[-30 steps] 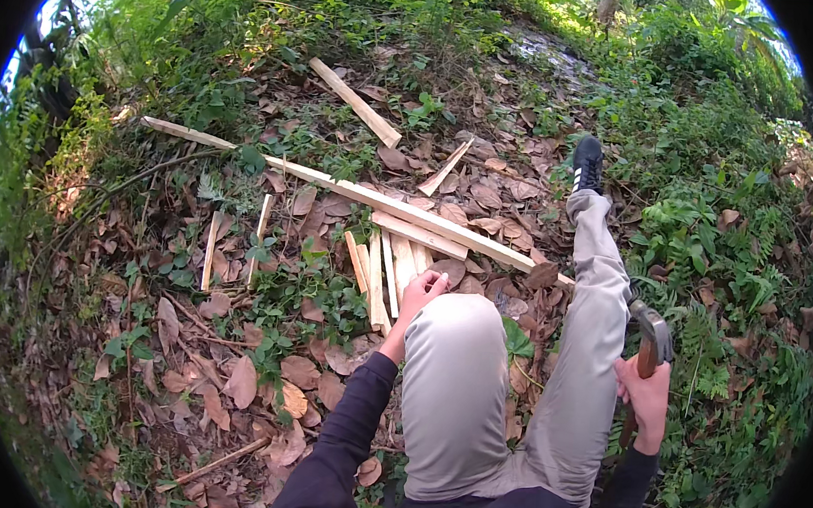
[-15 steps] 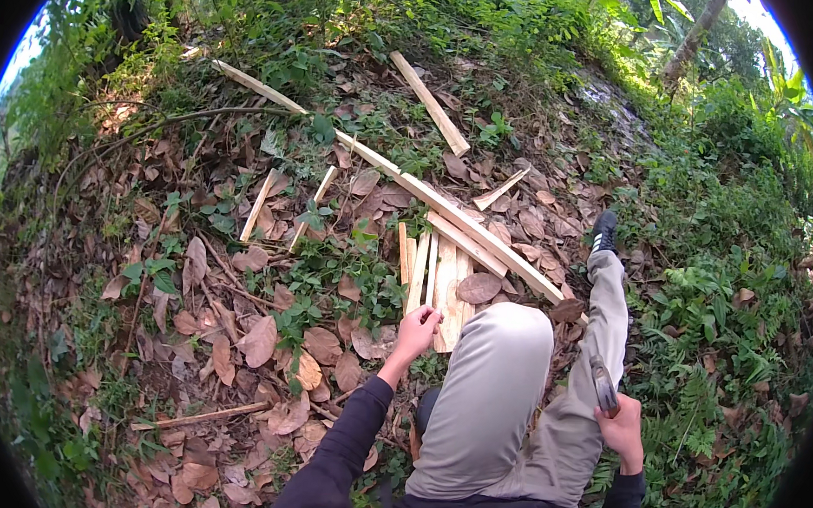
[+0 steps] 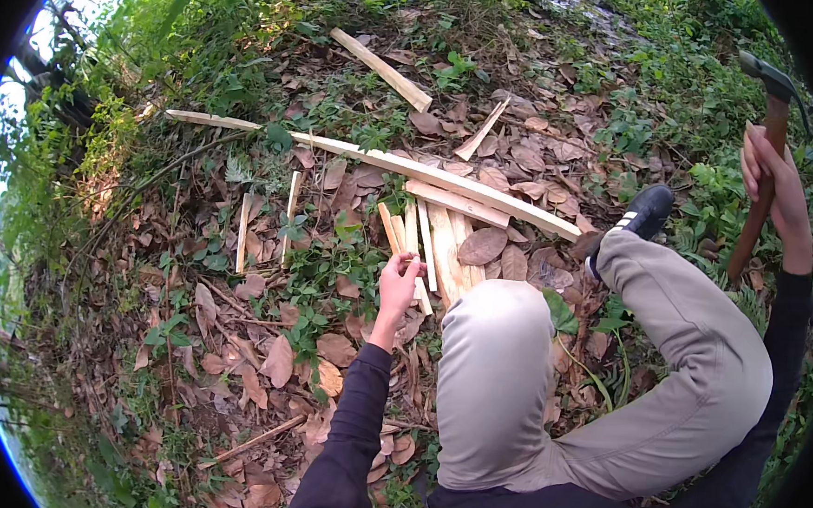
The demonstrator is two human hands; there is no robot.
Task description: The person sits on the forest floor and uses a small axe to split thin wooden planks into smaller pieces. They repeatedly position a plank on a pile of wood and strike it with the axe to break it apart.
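My right hand (image 3: 776,174) is raised at the far right, its fingers closed round the brown wooden handle of a hammer (image 3: 740,242). The dark metal head sits at the top, beyond my fingers. Lower in the middle, my left hand (image 3: 399,280) is held closed, thumb and fingers pinched together. Whatever lies in that pinch, if anything, is too small to name. Just beyond it several pale wooden strips and boards (image 3: 444,242) lie side by side on the ground, partly hidden by my hand and knee. A short plank (image 3: 458,204) lies crosswise over their far ends.
A long, thin timber (image 3: 430,174) stretches across the ground behind the boards. Farther off lies a thick plank (image 3: 381,69), with a split piece (image 3: 482,130) nearer. Two narrow sticks (image 3: 243,233) are at left. Dry leaves and green plants cover the slope. My bent legs (image 3: 501,390) take up the near middle.
My right hand has lifted the hammer from beside my leg up to the far right. My right knee has swung outward. The view has shifted; my left hand stays beside the strips, still pinched.
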